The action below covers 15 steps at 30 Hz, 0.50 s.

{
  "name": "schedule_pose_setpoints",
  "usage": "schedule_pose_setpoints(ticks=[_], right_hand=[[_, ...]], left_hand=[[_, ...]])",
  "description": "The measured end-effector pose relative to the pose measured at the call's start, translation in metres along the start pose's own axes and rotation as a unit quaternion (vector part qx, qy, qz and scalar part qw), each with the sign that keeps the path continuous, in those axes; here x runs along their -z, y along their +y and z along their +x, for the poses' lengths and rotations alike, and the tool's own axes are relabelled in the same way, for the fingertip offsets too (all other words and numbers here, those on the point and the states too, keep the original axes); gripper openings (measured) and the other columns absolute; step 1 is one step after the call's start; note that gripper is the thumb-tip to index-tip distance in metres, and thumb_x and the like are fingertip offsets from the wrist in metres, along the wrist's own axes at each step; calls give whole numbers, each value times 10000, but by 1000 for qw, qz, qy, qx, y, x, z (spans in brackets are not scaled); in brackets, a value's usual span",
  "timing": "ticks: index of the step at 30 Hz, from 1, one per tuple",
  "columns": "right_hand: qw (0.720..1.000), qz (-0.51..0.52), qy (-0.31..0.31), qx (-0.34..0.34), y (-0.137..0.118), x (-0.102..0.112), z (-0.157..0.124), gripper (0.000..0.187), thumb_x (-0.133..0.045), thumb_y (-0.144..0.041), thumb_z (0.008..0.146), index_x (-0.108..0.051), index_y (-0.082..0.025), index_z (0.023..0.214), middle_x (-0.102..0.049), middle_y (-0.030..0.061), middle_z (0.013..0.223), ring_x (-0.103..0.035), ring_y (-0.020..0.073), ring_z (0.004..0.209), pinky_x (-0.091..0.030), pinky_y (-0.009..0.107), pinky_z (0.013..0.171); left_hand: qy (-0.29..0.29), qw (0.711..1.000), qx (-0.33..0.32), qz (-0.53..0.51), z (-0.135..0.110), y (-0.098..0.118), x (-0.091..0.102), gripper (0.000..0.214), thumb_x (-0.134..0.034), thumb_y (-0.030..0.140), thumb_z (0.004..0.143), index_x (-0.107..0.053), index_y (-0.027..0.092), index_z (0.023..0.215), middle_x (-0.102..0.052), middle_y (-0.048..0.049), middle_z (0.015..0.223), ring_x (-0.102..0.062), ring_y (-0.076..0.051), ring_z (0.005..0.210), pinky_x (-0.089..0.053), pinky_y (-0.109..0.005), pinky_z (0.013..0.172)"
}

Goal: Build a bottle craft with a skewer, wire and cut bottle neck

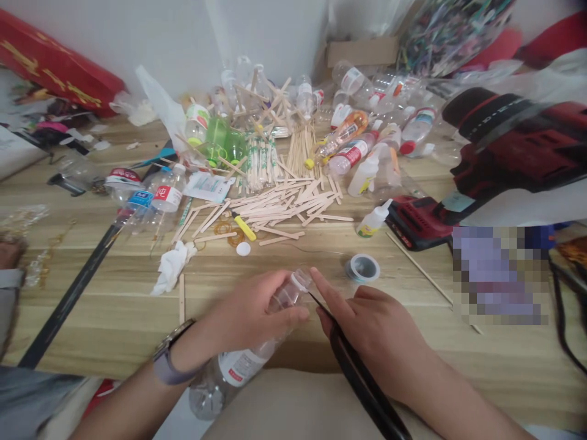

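My left hand (250, 308) wraps round the upper part of a clear plastic bottle (245, 363), which slants with its neck toward the table and its base near my lap. A white and red label shows on the bottle. My right hand (371, 330) grips a long black tool (355, 373) with a thin dark tip that meets the bottle just below its neck ring. The index finger points along the bottle's mouth. Most of the tool's grip is hidden by the hand, so its kind cannot be told. A watch (172, 348) is on my left wrist.
Wooden craft sticks (284, 205) lie in a pile ahead, near a yellow-handled tool (244, 226). Glue bottles (373, 220), a tape roll (362, 267) and a red-black cordless drill (499, 153) stand to the right. Plastic bottles (353, 153) crowd the back. A person's sleeve (9, 299) shows at left.
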State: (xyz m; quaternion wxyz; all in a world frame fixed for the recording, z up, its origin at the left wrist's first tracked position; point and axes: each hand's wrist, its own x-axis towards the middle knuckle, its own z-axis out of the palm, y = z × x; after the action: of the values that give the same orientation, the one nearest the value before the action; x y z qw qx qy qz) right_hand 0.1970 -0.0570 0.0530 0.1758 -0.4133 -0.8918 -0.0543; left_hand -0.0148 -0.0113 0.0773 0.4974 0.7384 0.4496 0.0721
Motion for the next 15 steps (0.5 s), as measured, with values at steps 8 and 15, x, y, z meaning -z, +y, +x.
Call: schedule_pose_setpoints(ticks=[8,15], right_hand=[[999,14,-23,-21,-7,-7,-7,729,-447,-20,682,-329,0,1401,-654,-46,578,-569,142,447,-357,298,537],[998,1,-53,-43,-10,-18,-5,671,-494,-28,625,-514,17,1294,-683,-23,579,-584,140,447,-369,296,550]], left_hand=[[-33,997,18,-66,11,-13,-4,357,-562,502,870,-637,184,1013,-641,-9,867,-544,-163,765,-428,-263,662],[-59,974,38,-215,21,-28,-11,302,-598,439,851,-643,165,968,-667,-22,852,-582,-167,771,-455,-279,713]])
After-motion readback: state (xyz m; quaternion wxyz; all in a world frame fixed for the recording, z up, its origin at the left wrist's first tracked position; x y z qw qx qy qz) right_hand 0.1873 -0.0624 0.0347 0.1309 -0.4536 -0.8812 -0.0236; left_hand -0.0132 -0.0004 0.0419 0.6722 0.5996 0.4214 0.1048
